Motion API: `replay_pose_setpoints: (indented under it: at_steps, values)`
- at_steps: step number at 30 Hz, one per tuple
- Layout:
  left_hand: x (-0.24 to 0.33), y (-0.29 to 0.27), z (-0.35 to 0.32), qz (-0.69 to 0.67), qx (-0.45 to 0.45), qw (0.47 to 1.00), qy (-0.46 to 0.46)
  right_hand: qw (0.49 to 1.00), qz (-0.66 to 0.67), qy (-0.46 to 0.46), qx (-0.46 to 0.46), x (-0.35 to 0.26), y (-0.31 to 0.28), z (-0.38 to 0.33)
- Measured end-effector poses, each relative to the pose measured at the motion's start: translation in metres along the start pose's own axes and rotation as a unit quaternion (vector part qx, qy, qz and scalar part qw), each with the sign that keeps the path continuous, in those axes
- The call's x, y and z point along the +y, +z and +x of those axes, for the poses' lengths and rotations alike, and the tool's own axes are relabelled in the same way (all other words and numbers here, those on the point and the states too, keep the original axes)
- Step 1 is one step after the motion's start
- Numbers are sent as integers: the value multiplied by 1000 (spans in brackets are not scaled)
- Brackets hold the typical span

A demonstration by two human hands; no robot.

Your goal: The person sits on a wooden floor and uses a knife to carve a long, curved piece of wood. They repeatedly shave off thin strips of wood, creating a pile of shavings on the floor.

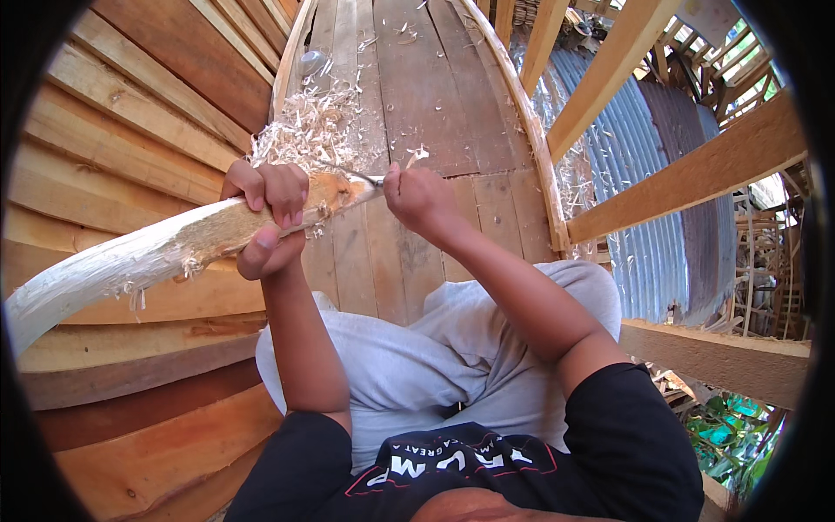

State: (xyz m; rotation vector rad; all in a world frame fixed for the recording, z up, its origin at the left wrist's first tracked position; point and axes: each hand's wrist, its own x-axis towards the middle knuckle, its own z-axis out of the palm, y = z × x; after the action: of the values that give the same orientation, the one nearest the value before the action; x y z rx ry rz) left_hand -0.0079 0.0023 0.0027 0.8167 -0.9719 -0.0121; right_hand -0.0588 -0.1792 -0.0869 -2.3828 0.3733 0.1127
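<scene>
Pale, partly debarked long wooden pole [148, 252]: long axis runs lower-left to upper-right, over the plank floor [417, 104]. Left hand [270, 217] w/ fingers wrapped tight round pole near its tip. Right hand [417, 196] just right of tip, fingers closed on small metal blade [352, 174], edge touching tip. No containers; pale wood shavings [313, 126] heaped beyond.

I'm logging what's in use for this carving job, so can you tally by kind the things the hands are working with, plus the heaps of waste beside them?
Wooden poles: 1, the pale pole gripped by the left hand
Knives: 1, the knife in the right hand
Piles of shavings: 1, the shavings on the planks
Total: 3
</scene>
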Motion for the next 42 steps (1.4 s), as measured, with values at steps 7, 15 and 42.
replay_pose_setpoints:
  at_steps: [7,15,42]
  values:
    - [-7,3,3,-32,-7,999,5,993,10,91,68,59,33,19]
    - [-6,2,1,-32,-6,999,5,997,16,55,58,53,32,20]
    - [-14,10,5,31,121,988,92,939,217,237,124,97,49,68]
